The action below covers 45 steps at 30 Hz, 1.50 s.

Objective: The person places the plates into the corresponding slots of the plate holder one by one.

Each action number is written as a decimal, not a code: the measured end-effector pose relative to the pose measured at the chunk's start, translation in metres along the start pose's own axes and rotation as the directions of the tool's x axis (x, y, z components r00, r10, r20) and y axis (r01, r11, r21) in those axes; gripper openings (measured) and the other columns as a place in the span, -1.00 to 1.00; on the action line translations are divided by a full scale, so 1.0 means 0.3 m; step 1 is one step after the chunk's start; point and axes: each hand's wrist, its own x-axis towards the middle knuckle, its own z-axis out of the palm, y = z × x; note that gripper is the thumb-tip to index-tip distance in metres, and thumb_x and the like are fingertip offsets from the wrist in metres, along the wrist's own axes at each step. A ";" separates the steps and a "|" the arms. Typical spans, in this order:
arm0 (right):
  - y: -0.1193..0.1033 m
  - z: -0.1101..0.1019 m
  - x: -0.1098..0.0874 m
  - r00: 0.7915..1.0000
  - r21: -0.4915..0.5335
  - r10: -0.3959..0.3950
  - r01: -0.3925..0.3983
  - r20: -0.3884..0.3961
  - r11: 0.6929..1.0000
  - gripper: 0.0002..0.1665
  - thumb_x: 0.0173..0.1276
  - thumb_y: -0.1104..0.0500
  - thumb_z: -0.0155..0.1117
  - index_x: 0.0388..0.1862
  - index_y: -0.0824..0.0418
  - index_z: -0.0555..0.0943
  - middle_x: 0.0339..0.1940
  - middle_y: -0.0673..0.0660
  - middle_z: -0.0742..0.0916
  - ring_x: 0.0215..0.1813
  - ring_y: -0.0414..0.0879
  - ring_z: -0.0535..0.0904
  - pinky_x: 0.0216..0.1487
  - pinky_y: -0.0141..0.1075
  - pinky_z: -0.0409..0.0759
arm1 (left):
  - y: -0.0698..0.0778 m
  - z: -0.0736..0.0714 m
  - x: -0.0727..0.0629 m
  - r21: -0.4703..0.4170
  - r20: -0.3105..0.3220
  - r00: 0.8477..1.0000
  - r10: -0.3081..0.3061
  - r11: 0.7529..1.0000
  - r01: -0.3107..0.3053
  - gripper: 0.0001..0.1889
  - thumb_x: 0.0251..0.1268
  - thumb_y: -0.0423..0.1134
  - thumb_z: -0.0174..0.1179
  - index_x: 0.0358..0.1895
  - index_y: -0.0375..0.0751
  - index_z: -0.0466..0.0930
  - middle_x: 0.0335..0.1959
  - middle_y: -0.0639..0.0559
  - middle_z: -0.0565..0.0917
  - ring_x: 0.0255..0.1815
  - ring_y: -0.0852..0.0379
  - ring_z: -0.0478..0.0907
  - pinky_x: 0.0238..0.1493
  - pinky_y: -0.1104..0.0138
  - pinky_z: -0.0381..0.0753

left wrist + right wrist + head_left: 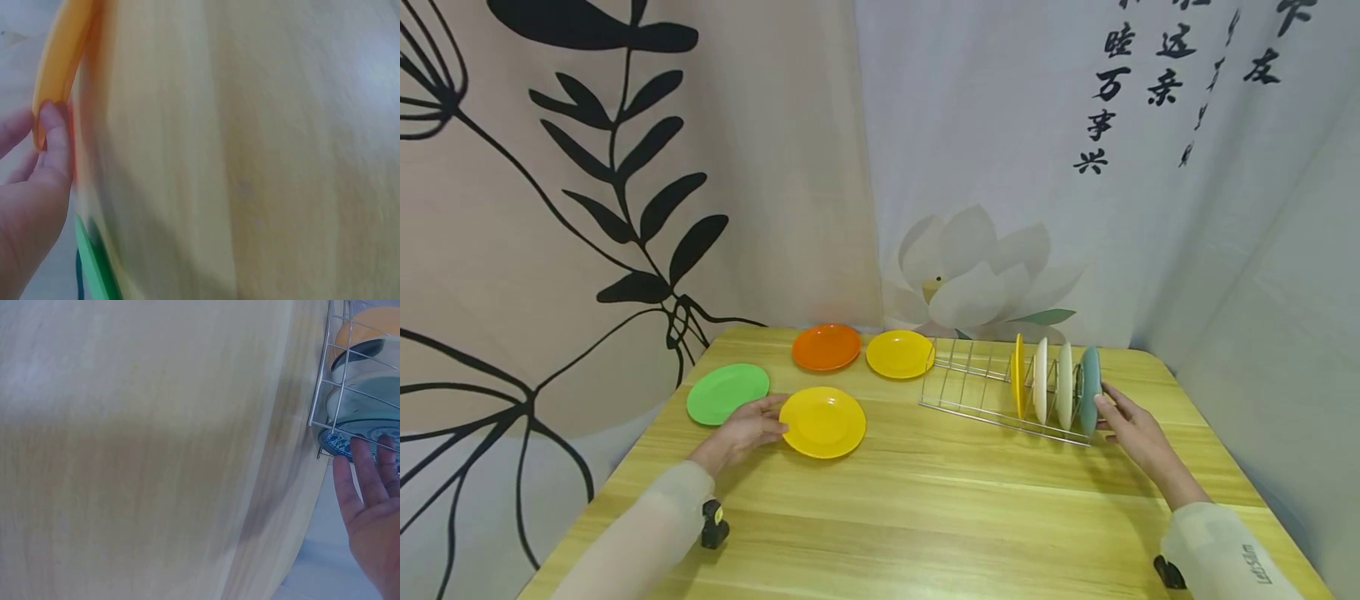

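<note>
My left hand (747,432) pinches the left rim of a yellow plate (822,422), thumb on one face and fingers on the other; in the left wrist view the plate (62,56) shows edge-on, raised off the table. At the right, my right hand (1138,429) touches the blue patterned plate (1090,390), the rightmost one standing in a wire dish rack (962,390). Its fingers (369,478) look extended against that plate's outer face in the right wrist view. Beside the blue plate stand a pale green plate (1064,387), a cream plate (1041,382) and another yellow plate (1018,377).
A green plate (727,393) lies flat just behind my left hand. Further back lie an orange plate (826,347) and a yellow plate (900,354), the latter close to the rack's left end. A printed curtain (790,167) hangs behind the wooden table (925,517).
</note>
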 end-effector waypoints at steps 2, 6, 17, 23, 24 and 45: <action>0.001 -0.002 -0.003 1.000 0.002 0.001 -0.001 -0.003 1.000 -0.14 0.62 -0.23 -0.27 0.62 0.28 -0.11 0.28 0.56 0.47 0.15 0.33 0.55 0.02 0.08 0.63 | 0.007 0.007 -0.002 -0.017 0.000 1.000 0.000 1.000 0.000 -0.30 0.30 -0.55 0.18 0.50 -0.33 0.18 0.31 -0.39 0.40 0.04 0.02 0.58 0.08 0.20 0.62; -0.005 -0.002 -0.009 1.000 0.002 0.005 -0.005 -0.007 1.000 -0.13 0.62 -0.24 -0.27 0.63 0.28 -0.12 0.27 0.56 0.47 0.15 0.34 0.55 0.03 0.10 0.62 | 0.021 0.013 -0.007 -0.036 0.018 1.000 0.010 0.999 -0.009 -0.29 0.34 -0.54 0.14 0.53 -0.36 0.10 0.30 -0.38 0.39 0.02 0.05 0.57 0.08 0.21 0.62; -0.023 0.001 -0.011 1.000 0.015 0.014 -0.014 -0.007 1.000 -0.11 0.60 -0.27 -0.26 0.63 0.27 -0.11 0.29 0.56 0.45 0.17 0.36 0.53 0.08 0.13 0.59 | 0.050 0.026 -0.015 -0.095 0.024 0.999 0.030 0.995 -0.027 -0.28 0.38 -0.56 0.08 0.55 -0.41 -0.02 0.31 -0.44 0.34 0.01 0.05 0.59 0.10 0.21 0.62; -0.018 -0.001 -0.005 1.000 0.007 0.013 -0.013 0.001 1.000 -0.10 0.60 -0.27 -0.26 0.63 0.28 -0.12 0.22 0.54 0.51 0.18 0.37 0.53 0.07 0.13 0.60 | 0.098 0.051 -0.004 -0.113 0.038 0.997 0.061 0.992 -0.056 -0.32 0.40 -0.55 0.06 0.53 -0.42 0.02 0.28 -0.40 0.39 0.00 0.04 0.61 0.07 0.21 0.64; -0.017 -0.001 -0.005 1.000 0.005 0.013 -0.013 0.002 1.000 -0.10 0.60 -0.27 -0.26 0.63 0.28 -0.12 0.22 0.53 0.51 0.18 0.37 0.53 0.07 0.13 0.60 | 0.111 0.057 0.000 -0.113 0.043 0.997 0.071 0.991 -0.066 -0.33 0.41 -0.54 0.06 0.53 -0.41 0.04 0.28 -0.39 0.39 0.00 0.04 0.62 0.07 0.22 0.64; -0.021 0.002 -0.014 1.000 -0.003 0.012 -0.012 0.005 1.000 -0.11 0.60 -0.27 -0.29 0.64 0.22 -0.16 0.31 0.58 0.42 0.18 0.37 0.52 0.06 0.13 0.60 | 0.439 0.321 0.151 -0.199 -0.038 0.989 0.145 0.968 -0.150 -0.39 0.36 -0.54 0.15 0.46 -0.26 0.30 0.22 -0.23 0.51 -0.16 0.14 0.63 0.10 0.20 0.63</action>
